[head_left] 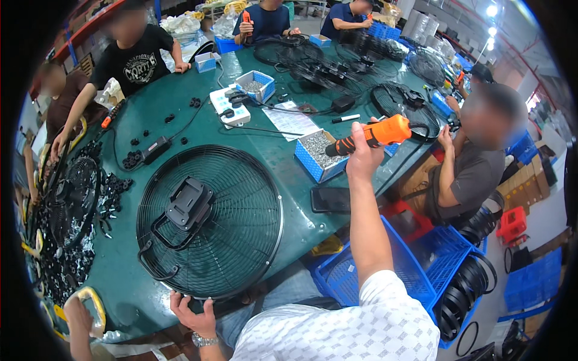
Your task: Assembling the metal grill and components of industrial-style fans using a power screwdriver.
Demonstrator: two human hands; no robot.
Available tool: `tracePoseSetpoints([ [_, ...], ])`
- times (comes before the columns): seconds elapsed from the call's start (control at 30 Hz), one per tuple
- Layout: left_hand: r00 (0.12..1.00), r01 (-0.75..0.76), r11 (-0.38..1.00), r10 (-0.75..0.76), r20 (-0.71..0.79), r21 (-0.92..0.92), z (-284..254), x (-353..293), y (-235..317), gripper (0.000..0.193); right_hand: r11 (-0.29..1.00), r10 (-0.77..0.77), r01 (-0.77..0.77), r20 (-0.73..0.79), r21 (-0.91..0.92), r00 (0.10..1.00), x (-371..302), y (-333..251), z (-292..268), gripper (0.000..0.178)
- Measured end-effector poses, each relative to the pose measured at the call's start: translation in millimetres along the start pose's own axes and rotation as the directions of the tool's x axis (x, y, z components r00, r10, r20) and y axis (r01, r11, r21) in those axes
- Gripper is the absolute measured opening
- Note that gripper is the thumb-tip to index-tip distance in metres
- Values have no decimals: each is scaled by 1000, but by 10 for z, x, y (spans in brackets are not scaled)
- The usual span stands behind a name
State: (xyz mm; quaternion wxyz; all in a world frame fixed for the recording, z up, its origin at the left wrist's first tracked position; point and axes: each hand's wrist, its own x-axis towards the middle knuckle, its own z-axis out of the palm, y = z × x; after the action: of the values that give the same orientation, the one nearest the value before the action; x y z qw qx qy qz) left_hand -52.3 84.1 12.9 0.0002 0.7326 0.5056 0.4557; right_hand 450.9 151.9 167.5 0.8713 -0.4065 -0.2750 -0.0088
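Orange electric screwdriver (368, 136) held up over the table's right side, tip angled down-left into the blue box of screws (318, 155). Right hand (363, 157) clamped round its grip, arm stretched forward. Left hand (194, 314) low at the near table edge, fingers curled onto the rim of the black round fan guard (209, 220) lying flat on the green table (180, 114).

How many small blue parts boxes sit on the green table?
4: blue box of screws by the right hand; one mid-table; two at the far edge. Others may be hidden.
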Motion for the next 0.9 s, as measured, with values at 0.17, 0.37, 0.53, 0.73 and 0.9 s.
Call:
tracePoseSetpoints([
  [0.17,1000,-8,1000,8,10,7,-16,2,11,56,996,-82,82,4,35,997,83,-132,-64,45],
  [0.37,995,9,996,-18,-98,-89,-257,234,346,28,982,-26,39,-73,185,997,76,-358,-195,46],
  [0.53,935,-262,870,336,114,-418,-381,1233,1103,23,923,29,8,-91,385,995,-64,-621,-443,47],
  [0.73,597,-460,681,712,370,-569,930,2412,2218,16,920,32,47,-194,389,980,-446,-896,-899,51],
  [0.9,412,-526,661,748,520,-535,2425,2646,2812,21,918,107,-36,-160,394,981,-944,-1126,-1390,47],
])
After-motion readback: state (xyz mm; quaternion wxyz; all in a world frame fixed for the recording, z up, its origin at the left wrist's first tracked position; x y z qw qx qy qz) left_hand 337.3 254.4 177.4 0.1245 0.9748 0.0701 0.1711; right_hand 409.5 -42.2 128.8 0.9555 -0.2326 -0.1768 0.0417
